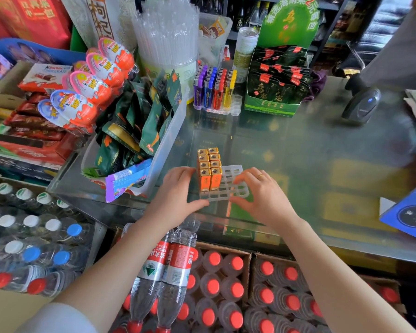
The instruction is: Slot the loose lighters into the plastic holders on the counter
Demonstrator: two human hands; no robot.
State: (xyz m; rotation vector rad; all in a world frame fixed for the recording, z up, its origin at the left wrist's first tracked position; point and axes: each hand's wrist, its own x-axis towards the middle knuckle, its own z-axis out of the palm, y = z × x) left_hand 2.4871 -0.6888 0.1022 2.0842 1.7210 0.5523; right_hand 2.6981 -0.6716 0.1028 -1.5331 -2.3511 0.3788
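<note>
A clear plastic holder [233,186] lies on the glass counter near its front edge. Several orange lighters [210,171] with gold tops stand in its left two columns; the slots on the right are empty. My left hand [178,191] holds the holder's left side, fingers against the lighters and thumb at the front edge. My right hand [262,195] pinches the right side, fingers on top of the empty slots and thumb at the front. At the back stands a second holder [235,108] filled with purple, blue, red and yellow lighters [214,88].
A clear bin of green packets [139,131] stands to the left, a green tea display box [276,80] and a barcode scanner [363,104] at the back right. A blue box [411,212] sits at the right edge. Crates of bottled water [216,287] lie below the counter.
</note>
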